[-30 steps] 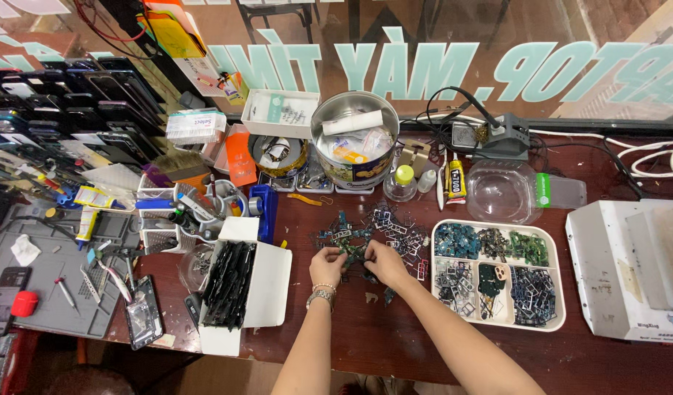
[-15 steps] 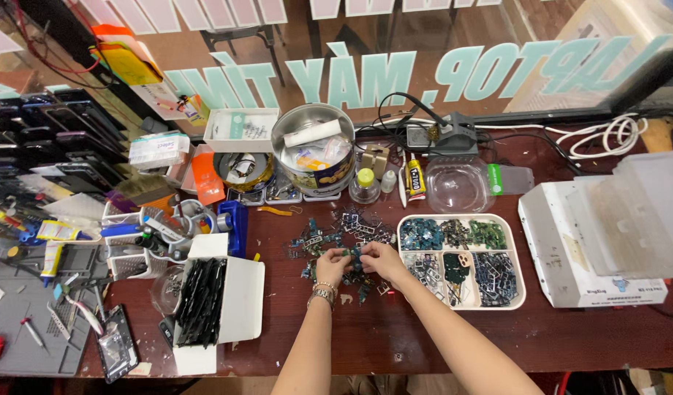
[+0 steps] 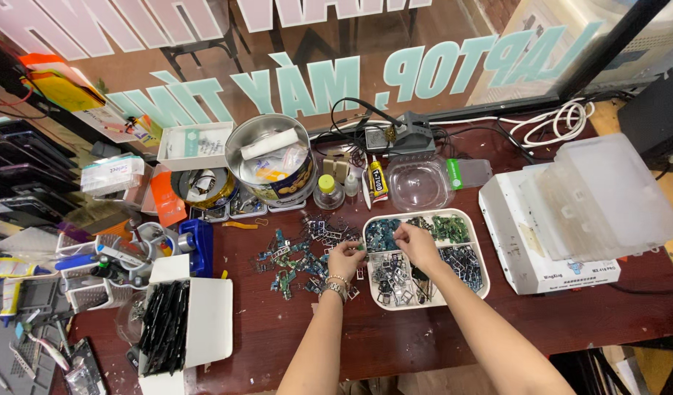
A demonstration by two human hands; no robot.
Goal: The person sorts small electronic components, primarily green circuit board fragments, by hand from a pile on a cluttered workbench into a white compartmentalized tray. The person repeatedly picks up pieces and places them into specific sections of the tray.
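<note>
Tabletop (image 3: 395,344) dark reddish-brown wood. Sorting tray (image 3: 484,281) white, its compartments filled with teal-blue, green, silver and black small parts. Loose parts pile (image 3: 296,256) mixed blue, green, grey. Round tin (image 3: 257,135) silver metal with a dark blue, yellow-patterned side. Small bottle (image 3: 327,192) clear, yellow cap. Open box (image 3: 208,322) white, holding black strips. Left hand (image 3: 346,260) wears a silver and gold wristband.

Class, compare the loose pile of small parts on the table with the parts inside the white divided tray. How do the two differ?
The loose pile lies scattered on the bare dark wooden table, unsorted; the parts in the white divided tray sit grouped in compartments. The pile mixes blue, green and metal pieces; each tray compartment holds mostly one colour. The left hand is at the pile's edge; the right hand is over the tray. Both are small flat components.
</note>
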